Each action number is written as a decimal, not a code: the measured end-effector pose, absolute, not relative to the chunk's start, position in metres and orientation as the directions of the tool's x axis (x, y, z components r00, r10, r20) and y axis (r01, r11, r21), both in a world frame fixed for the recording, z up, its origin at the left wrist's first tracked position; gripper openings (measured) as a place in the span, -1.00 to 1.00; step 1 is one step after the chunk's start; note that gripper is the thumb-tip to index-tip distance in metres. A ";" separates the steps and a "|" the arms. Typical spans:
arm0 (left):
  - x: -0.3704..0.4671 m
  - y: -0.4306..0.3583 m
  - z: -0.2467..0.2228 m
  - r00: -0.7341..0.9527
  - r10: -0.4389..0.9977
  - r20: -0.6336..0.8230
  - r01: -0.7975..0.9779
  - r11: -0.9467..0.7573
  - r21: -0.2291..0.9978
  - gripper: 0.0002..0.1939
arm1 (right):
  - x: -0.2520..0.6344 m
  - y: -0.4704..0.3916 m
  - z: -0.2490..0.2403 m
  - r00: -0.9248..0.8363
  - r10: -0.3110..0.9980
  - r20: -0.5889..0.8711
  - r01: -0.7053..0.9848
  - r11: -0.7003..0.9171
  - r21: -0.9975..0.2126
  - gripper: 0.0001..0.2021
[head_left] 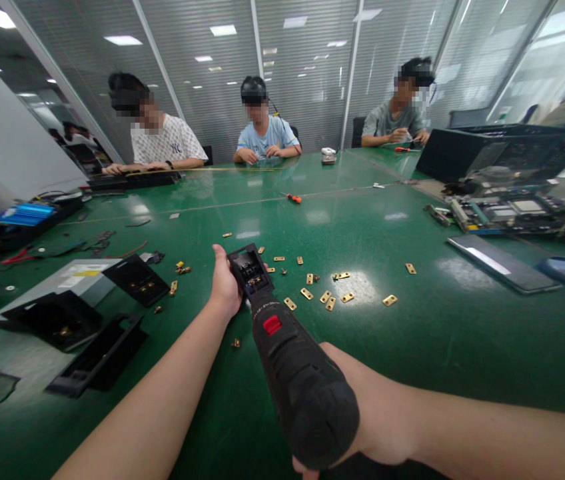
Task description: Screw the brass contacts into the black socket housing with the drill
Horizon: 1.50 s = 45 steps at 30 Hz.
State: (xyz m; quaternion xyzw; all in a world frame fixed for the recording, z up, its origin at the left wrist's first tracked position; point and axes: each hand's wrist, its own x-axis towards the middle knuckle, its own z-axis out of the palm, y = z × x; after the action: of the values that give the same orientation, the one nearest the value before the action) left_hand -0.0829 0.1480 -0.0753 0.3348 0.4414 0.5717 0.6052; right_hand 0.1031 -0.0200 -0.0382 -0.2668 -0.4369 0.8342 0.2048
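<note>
My left hand (226, 283) is closed around the left side of a small black plastic housing (248, 263), which has brass parts inside. In my right hand (357, 413) is a black cordless drill (297, 380) with a red switch on top. Its front end points into the housing, and the bit itself is hidden. Around the housing lie several small brass plates (306, 293) with two holes each. A few brass terminal pieces (235, 343) sit on the green table (437, 347) near my left wrist.
To the left are more black housings (137, 280) and a grey metal box (72, 277). A phone (502, 263), a circuit board (522, 207) and a black case (502, 153) stand at the right. An orange screwdriver (293, 198) lies mid-table. Three people sit opposite.
</note>
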 end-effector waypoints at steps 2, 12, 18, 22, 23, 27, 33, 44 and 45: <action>-0.083 0.148 -0.075 -0.048 0.987 -0.153 -0.399 0.122 0.909 -0.13 | 0.103 -0.020 -0.037 -0.772 0.584 -0.249 -0.107 -0.507 -0.855 -0.54; -0.084 0.149 -0.079 -0.046 0.986 -0.160 -0.405 0.128 0.905 -0.13 | 0.103 -0.022 -0.040 -0.782 0.575 -0.241 -0.137 -0.536 -0.833 -0.56; -0.083 0.148 -0.077 -0.039 0.985 -0.169 -0.409 0.139 0.902 -0.13 | 0.103 -0.021 -0.041 -0.783 0.572 -0.246 -0.137 -0.544 -0.828 -0.54; -0.083 0.148 -0.076 -0.039 0.988 -0.149 -0.389 0.122 0.913 -0.13 | 0.103 -0.023 -0.041 -0.780 0.571 -0.258 -0.139 -0.560 -0.817 -0.54; -0.083 0.148 -0.076 -0.038 0.988 -0.147 -0.386 0.121 0.915 -0.12 | 0.103 -0.023 -0.040 -0.778 0.574 -0.255 -0.147 -0.561 -0.815 -0.54; -0.083 0.148 -0.076 -0.046 0.986 -0.159 -0.395 0.128 0.910 -0.13 | 0.103 -0.022 -0.036 -0.778 0.579 -0.243 -0.154 -0.551 -0.820 -0.58; -0.082 0.148 -0.075 -0.049 0.989 -0.140 -0.386 0.110 0.916 -0.16 | 0.102 -0.023 -0.039 -0.755 0.579 -0.308 -0.114 -0.579 -0.808 -0.54; -0.084 0.150 -0.077 -0.043 0.985 -0.169 -0.419 0.135 0.898 -0.16 | 0.103 -0.022 -0.038 -0.766 0.590 -0.255 -0.134 -0.535 -0.834 -0.54; -0.084 0.150 -0.077 -0.043 0.984 -0.170 -0.418 0.137 0.898 -0.16 | 0.103 -0.022 -0.037 -0.766 0.589 -0.259 -0.134 -0.540 -0.831 -0.54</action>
State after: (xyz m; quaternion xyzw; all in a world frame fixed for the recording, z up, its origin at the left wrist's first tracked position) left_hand -0.0835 0.1499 -0.0772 0.3220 0.4401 0.5726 0.6122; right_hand 0.1029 -0.0222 -0.0374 -0.2654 -0.4280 0.8365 0.2161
